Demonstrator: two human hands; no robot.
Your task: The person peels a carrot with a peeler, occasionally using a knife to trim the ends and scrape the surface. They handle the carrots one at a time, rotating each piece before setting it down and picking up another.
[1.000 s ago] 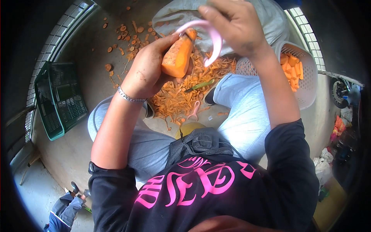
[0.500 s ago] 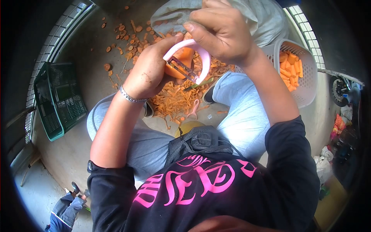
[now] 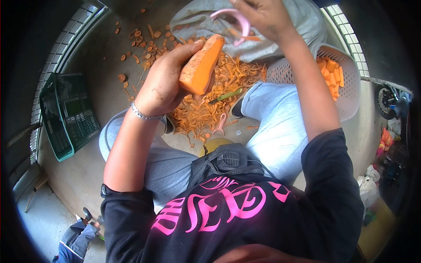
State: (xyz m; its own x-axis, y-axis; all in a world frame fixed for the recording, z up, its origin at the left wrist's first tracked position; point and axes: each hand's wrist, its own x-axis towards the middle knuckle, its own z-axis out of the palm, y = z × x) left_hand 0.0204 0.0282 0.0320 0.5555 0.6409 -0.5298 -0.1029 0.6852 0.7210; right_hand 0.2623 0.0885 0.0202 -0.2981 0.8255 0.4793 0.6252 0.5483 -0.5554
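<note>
My left hand is wrapped round a thick carrot, partly peeled, with smooth bright orange on the near side and rougher skin along its upper left. Up and to the right, apart from the carrot, my right hand holds a pink peeler, slightly blurred, with a strip of peel at its blade. Below the carrot a heap of orange peelings lies on the floor between my feet. A green-handled tool and a second pink peeler lie on and beside the heap.
At right stands a pale perforated basket holding peeled carrots. A whitish sack lies ahead. Carrot slices are scattered at upper left, near a green crate. Another person's legs show at lower left.
My right hand has moved the peeler up and right, off the carrot. The carrot is now uncovered, still in my left hand.
</note>
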